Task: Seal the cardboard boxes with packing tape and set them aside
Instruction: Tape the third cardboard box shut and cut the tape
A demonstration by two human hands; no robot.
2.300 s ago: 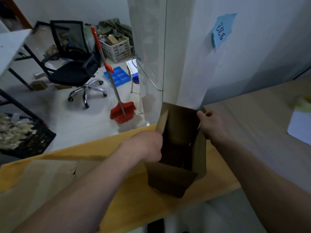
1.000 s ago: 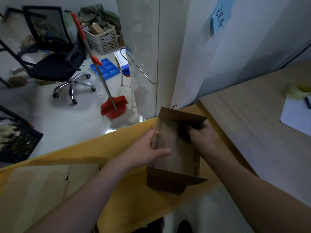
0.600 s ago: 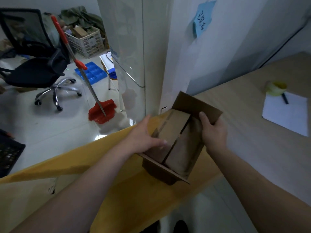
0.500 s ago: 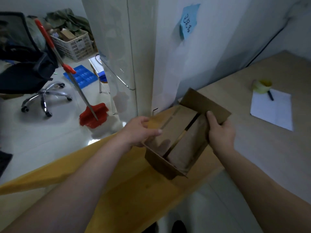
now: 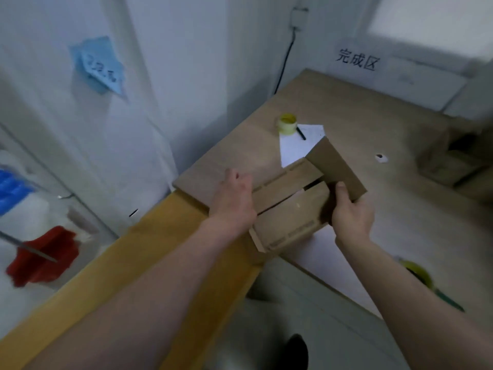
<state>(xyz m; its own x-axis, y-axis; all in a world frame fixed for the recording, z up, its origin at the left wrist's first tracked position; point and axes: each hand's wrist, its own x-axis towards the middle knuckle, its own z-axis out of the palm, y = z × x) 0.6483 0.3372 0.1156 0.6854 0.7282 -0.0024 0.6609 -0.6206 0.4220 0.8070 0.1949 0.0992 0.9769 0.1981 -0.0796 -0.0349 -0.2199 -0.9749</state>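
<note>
Box (image 5: 290,209) between both hands, tape roll (image 5: 287,124) behind on table (image 5: 400,209), paper (image 5: 296,148) beside it
</note>
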